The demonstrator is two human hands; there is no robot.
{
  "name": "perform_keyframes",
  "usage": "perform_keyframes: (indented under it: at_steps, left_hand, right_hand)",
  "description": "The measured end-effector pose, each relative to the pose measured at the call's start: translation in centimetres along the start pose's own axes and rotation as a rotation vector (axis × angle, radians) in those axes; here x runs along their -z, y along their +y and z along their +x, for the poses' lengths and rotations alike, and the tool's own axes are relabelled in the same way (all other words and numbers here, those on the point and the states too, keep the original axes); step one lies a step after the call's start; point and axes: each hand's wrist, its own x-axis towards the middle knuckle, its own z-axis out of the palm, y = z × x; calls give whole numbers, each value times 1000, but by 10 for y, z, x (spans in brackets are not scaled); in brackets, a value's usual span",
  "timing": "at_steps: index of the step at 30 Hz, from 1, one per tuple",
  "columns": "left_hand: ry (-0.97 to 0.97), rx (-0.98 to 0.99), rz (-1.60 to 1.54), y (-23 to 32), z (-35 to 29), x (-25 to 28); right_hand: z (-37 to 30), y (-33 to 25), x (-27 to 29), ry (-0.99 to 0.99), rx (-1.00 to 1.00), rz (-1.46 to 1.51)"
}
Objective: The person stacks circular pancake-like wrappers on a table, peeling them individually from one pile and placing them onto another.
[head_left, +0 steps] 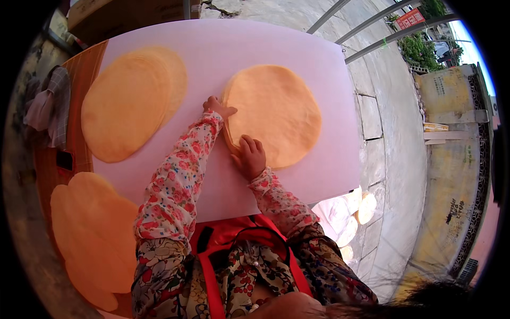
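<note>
A stack of thin, round, yellow-orange sheets (276,114) lies on the pale pink tabletop in front of me. Several layers show along its left side. My left hand (218,108) is closed at the stack's left edge, its thumb reaching onto the top sheet. Lower down, my right hand (250,157) grips the near-left edge, with its fingers bent over the rim. What lies under the fingers of both hands is partly hidden. Floral sleeves cover both forearms.
Further left, a fanned stack of similar sheets (125,103) rests on the table (319,48). More sheets (93,234) pile up at the near left, close to a dark phone (65,160). Metal rails (366,29) stand beyond the far right corner. Bagged round goods (345,218) sit below the right edge.
</note>
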Motion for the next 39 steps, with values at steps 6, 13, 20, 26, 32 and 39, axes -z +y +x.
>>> perform_keyframes:
  at_steps: [6, 13, 20, 26, 32, 39]
  left_hand:
    - [-321, 68, -544, -29, 35, -13]
    - [-25, -85, 256, 22, -18, -16]
    - [14, -40, 26, 6, 5, -7]
    - [-223, -90, -577, -34, 36, -24]
    - [4, -56, -719, -51, -26, -32]
    - [175, 113, -1224, -90, -152, -114]
  right_hand:
    - [-10, 1, 13, 7, 12, 31]
    - [-11, 9, 8, 27, -20, -57]
    - [-5, 7, -6, 59, 9, -25]
    - [0, -2, -1, 56, -2, -40]
    - [-17, 8, -1, 8, 108, -72]
    - [-64, 57, 69, -261, 356, -167]
